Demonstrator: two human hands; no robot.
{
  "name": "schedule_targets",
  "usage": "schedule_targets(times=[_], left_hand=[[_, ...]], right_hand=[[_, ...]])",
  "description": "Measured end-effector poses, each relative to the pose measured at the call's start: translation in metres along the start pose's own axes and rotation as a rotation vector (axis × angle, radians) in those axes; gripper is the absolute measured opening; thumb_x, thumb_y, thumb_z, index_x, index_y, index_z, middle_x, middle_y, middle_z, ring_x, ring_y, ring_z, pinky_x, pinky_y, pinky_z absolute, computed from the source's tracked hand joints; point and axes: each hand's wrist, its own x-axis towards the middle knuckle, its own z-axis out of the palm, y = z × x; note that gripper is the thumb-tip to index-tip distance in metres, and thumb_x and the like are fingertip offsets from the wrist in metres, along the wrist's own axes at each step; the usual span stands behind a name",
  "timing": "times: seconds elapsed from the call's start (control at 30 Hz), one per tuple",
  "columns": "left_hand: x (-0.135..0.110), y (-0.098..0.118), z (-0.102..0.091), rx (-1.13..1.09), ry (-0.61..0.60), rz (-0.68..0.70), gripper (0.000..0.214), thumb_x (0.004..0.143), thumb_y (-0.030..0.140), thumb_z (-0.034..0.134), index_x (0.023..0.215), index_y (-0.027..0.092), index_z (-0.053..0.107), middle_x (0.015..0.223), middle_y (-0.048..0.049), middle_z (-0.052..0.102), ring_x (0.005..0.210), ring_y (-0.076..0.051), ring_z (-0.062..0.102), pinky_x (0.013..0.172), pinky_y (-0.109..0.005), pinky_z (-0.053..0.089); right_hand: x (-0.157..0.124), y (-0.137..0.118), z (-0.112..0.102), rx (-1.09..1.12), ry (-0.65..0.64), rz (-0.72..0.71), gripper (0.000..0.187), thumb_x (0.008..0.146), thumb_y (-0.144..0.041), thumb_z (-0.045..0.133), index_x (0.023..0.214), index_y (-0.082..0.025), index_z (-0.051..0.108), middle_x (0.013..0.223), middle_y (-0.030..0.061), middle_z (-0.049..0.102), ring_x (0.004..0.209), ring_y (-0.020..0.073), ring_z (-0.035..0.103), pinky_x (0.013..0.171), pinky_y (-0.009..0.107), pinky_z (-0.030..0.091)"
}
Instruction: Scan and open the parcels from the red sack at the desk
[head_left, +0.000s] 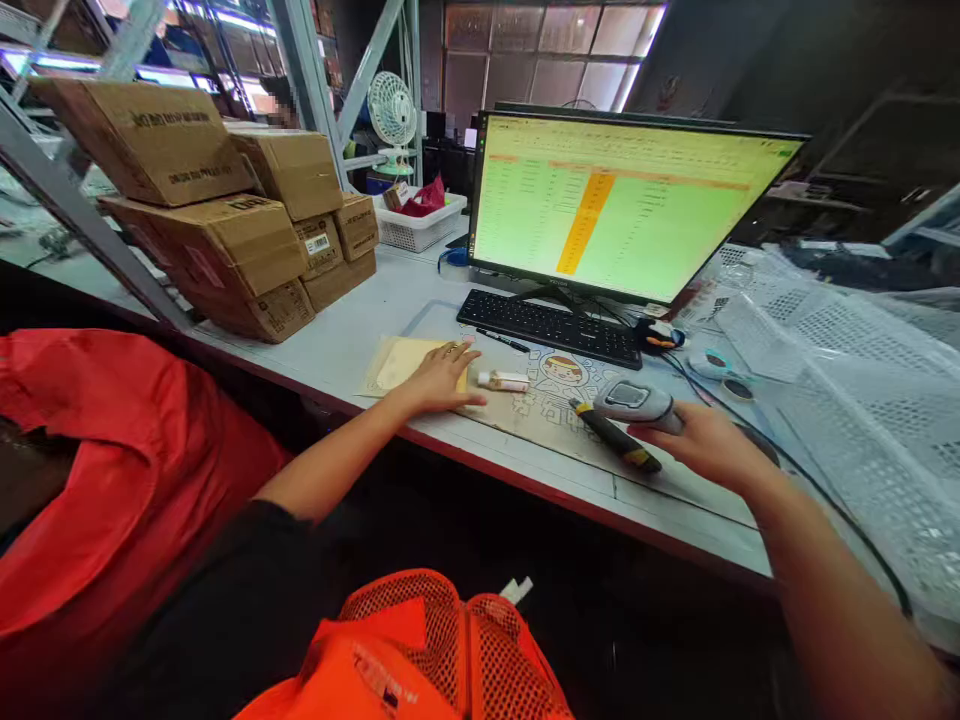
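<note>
yellow padded envelope lies flat on the counter, at 9 o'clock of a small white tube. left hand spread open, palm on it. right hand grips a scanner. envelope likely light, soft; pinch an edge.

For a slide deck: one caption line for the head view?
Left hand flat on a yellow paper envelope; right hand holds a grey handheld barcode scanner before a green-lit monitor.

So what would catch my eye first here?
The monitor glowing green at the back of the desk stands out most. In front, the right hand holds a scanner and the left hand lies flat on a yellow envelope. Brown boxes pile up at left.
</note>
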Motion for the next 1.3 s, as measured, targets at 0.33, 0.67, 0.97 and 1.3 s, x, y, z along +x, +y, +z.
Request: schedule_targets(times=[0.33, 0.67, 0.97, 1.3], left_hand=[[-0.094, -0.048, 0.025, 0.039, -0.032, 0.094, 0.081, 0.091, 0.061, 0.065, 0.160, 0.026, 0.040, 0.171, -0.0082, 0.029, 0.159, -0.037, 0.022, 0.129, -0.053, 0.023], [-0.051, -0.070, 0.009, 0.107, 0.084, 0.220, 0.034, 0.102, 0.032, 0.051, 0.130, 0.021, 0.067, 0.142, -0.0129, 0.066, 0.131, -0.028, 0.063, 0.109, -0.042, 0.050], [-0.050, -0.062, -0.082, 0.191, 0.634, -0.056, 0.034, 0.104, 0.031, 0.038, 0.111, 0.016, 0.068, 0.097, -0.0141, 0.074, 0.093, -0.028, 0.071, 0.082, -0.036, 0.050], [-0.011, -0.001, -0.102, -0.499, 0.489, -0.002, 0.032, 0.099, 0.030, 0.049, 0.070, 0.018, 0.058, 0.070, -0.0007, 0.061, 0.070, -0.017, 0.057, 0.067, -0.027, 0.043]], right_hand=[[0.003, 0.007, 0.014, -0.014, 0.005, -0.074, 0.052, 0.068, -0.064, 0.064, 0.098, -0.021, 0.071, 0.094, 0.0110, 0.078, 0.088, 0.0353, 0.070, 0.077, 0.043, 0.053], [0.003, -0.001, 0.019, 0.035, 0.005, -0.183, 0.044, 0.073, -0.059, 0.070, 0.097, -0.023, 0.075, 0.083, 0.0062, 0.076, 0.073, 0.0296, 0.069, 0.066, 0.039, 0.055], [-0.012, 0.009, 0.003, -0.007, 0.100, -0.232, 0.047, 0.075, -0.061, 0.070, 0.103, -0.024, 0.075, 0.083, 0.0078, 0.076, 0.079, 0.0356, 0.072, 0.068, 0.044, 0.057], [-0.040, -0.041, -0.016, 0.009, 0.070, -0.381, 0.041, 0.078, -0.057, 0.073, 0.106, -0.028, 0.077, 0.084, 0.0033, 0.078, 0.075, 0.0319, 0.072, 0.065, 0.041, 0.057]])
